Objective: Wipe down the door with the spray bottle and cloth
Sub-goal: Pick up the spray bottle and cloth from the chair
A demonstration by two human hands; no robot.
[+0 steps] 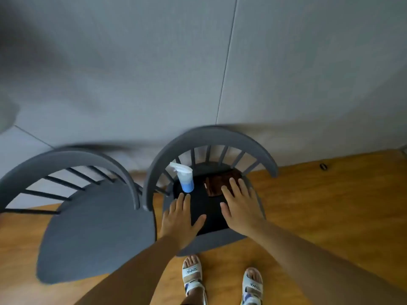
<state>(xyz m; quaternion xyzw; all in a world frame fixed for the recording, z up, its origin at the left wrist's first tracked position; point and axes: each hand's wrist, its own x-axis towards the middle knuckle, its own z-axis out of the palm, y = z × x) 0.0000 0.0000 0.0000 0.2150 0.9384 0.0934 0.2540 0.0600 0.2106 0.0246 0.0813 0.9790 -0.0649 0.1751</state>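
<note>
Nearest the camera are the person's two feet in white strapped sandals (193, 276), planted on a wooden floor (319, 205) in front of a dark grey spindle-back chair (211, 137). Both bare forearms reach down over its seat, where a black mat (209, 208) lies. The left hand (180, 216) has straight, spread fingers, its fingertips just short of the base of the spray bottle (184, 177), holding nothing. The right hand (240, 203) is likewise flat and spread, its fingers at or over the near edge of the brown cloth (220, 183), holding nothing; whether they touch it cannot be told. The bottle stands upright at the back left of the seat, white trigger head above a pale body with blue liquid low down. The cloth lies bunched at the back right, near the spindles. A second matching chair (88, 216) stands to the left, and a pale panelled surface (198, 62), possibly the door, rises behind.

The step looks like picking up both tools. To do it well, the left grip should wrap the bottle's body below the trigger and lift straight up, clear of the spindles. The right grip should gather the cloth in one bunch so no corner trails.
</note>
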